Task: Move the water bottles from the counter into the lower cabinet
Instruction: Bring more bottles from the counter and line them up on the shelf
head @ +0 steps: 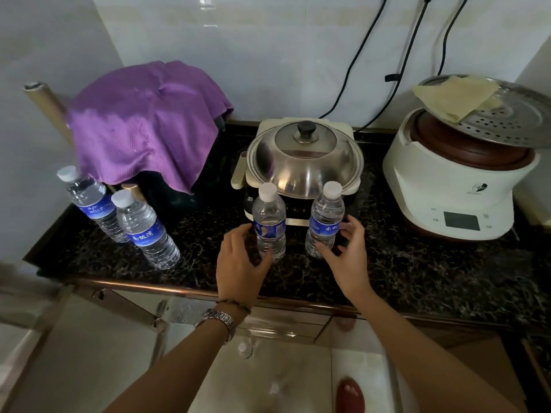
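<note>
Four water bottles are standing upright on the dark speckled counter. Taking the middle of the counter as the clock's centre, two are sitting at about nine o'clock: the far-left bottle is standing close to the purple cloth, and the second bottle is standing just in front of it, toward the counter's edge.

The other two are standing near the centre, in front of the steel-lidded pot, which is sitting at twelve o'clock. The left hand is curling around the centre-left bottle, the thumb lying across its lower front and the fingers reaching round its left side; whether it is gripping firmly or only closing on it cannot be told. The right hand is cupping the centre-right bottle, with fingertips touching its lower body on the right and the thumb near its base; again the firmness of the hold is not clear. Both bottles are resting on the counter.

At three o'clock a white cooker is carrying a perforated steel tray with a yellow cloth on top. Black cables are hanging down the tiled wall at one o'clock.

At six o'clock, below the counter edge, the lower cabinet is showing, with white bottle caps dimly visible beneath the wrists.
</note>
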Demonstrator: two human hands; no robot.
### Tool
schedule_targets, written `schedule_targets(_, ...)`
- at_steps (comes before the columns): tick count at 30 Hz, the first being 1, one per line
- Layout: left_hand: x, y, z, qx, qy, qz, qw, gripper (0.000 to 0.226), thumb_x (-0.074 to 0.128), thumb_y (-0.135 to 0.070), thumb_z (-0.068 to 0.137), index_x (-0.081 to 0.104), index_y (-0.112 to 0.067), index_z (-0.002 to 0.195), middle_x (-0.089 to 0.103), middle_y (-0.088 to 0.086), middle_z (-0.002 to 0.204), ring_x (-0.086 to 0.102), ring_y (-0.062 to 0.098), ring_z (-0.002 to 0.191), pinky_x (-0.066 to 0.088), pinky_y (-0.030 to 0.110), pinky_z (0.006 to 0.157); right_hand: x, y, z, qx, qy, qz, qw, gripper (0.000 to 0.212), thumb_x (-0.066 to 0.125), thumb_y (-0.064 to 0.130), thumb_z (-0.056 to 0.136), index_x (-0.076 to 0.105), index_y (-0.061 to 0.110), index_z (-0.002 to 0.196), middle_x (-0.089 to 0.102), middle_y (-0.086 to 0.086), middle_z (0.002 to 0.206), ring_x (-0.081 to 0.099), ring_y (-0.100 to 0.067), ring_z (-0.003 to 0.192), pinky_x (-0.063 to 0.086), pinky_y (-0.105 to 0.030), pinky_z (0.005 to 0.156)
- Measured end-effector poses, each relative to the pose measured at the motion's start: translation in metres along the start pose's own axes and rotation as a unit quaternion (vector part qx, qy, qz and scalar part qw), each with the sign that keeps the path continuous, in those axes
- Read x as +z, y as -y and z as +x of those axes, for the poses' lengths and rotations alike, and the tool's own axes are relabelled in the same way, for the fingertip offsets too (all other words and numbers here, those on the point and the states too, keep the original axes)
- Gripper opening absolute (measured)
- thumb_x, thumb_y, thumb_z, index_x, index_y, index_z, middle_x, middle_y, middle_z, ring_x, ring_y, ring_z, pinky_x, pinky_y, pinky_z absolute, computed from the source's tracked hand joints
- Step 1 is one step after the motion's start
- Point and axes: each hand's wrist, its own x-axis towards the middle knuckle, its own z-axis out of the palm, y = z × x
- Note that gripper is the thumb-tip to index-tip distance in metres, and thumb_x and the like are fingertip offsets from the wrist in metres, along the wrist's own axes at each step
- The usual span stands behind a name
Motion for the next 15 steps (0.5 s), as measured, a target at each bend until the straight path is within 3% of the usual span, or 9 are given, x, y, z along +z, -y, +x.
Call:
schedule_targets(4,0.014,0.005,0.003,-0.014,0.011,-0.039,0.999,0.071,0.078,-0.032,0.070,0.042,-0.010,0.127,0.050,0.009,0.123,0.052,0.022,0.111,0.053,0.043,0.083,0.006,0.000,-0.001,-0.018,-0.028,-0.006,0.999,0.085,0.081,0.020,0.073,0.029,0.020,0.141,0.046,0.003,0.135,0.044,-0.008,0.126,0.042,-0.038,0.106)
schedule_targets(9,0.031,0.011,0.013,-0.048,0.037,-0.098,0.993,0.084,0.081,-0.030,0.067,0.032,-0.013,0.134,0.046,0.006,0.133,0.050,0.018,0.118,0.052,0.042,0.089,0.014,0.006,0.007,-0.034,-0.045,0.016,0.998,0.082,0.083,0.017,0.071,0.032,0.024,0.135,0.047,0.009,0.132,0.048,-0.002,0.121,0.044,-0.018,0.097)
schedule_targets(13,0.041,0.012,0.021,-0.060,0.041,-0.140,0.987,0.087,0.081,-0.026,0.068,0.026,-0.018,0.135,0.046,0.004,0.134,0.052,0.016,0.117,0.053,0.038,0.089,0.022,0.006,0.012,-0.044,-0.057,0.027,0.997,0.081,0.082,0.012,0.071,0.032,0.021,0.134,0.047,0.017,0.128,0.050,0.003,0.119,0.045,-0.013,0.094)
schedule_targets(15,0.044,0.011,0.025,-0.068,0.042,-0.156,0.985,0.087,0.080,-0.025,0.068,0.025,-0.018,0.135,0.047,0.002,0.134,0.054,0.015,0.116,0.053,0.035,0.087,0.025,0.005,0.015,-0.049,-0.063,0.026,0.996,0.080,0.082,0.011,0.071,0.032,0.018,0.133,0.049,0.012,0.128,0.052,0.001,0.118,0.045,-0.014,0.095)
